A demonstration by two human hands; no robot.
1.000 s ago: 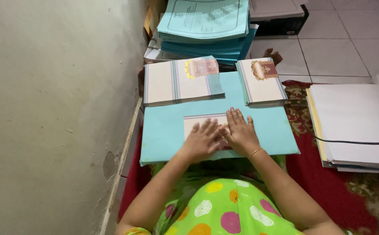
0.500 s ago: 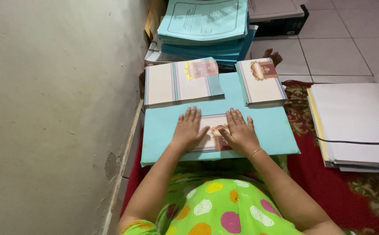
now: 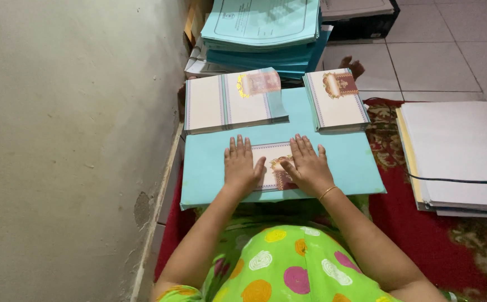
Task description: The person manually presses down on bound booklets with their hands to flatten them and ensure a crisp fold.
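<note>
A small cream card with a maroon ornament (image 3: pixel 274 163) lies on a light blue folder (image 3: pixel 355 162) across my lap. My left hand (image 3: pixel 240 166) presses flat on the card's left part, fingers spread. On the card's right part rests my right hand (image 3: pixel 308 166), also flat, a gold bangle at the wrist. Both hands lie on top of the card without gripping it. Beyond the folder sit a wide stack of unfolded cream cards (image 3: pixel 233 100) on the left and a narrower stack of folded cards (image 3: pixel 336 99) on the right.
A tall pile of blue folders (image 3: pixel 263 31) stands at the back, with a dark box (image 3: pixel 361 17) beside it. A stack of white paper (image 3: pixel 461 154) with a black cord across it lies to the right on a red rug (image 3: pixel 422 235). A wall (image 3: pixel 70 151) runs along the left.
My left hand has slid from the card's middle out to its left part. My right hand has stayed pressed on the right part.
</note>
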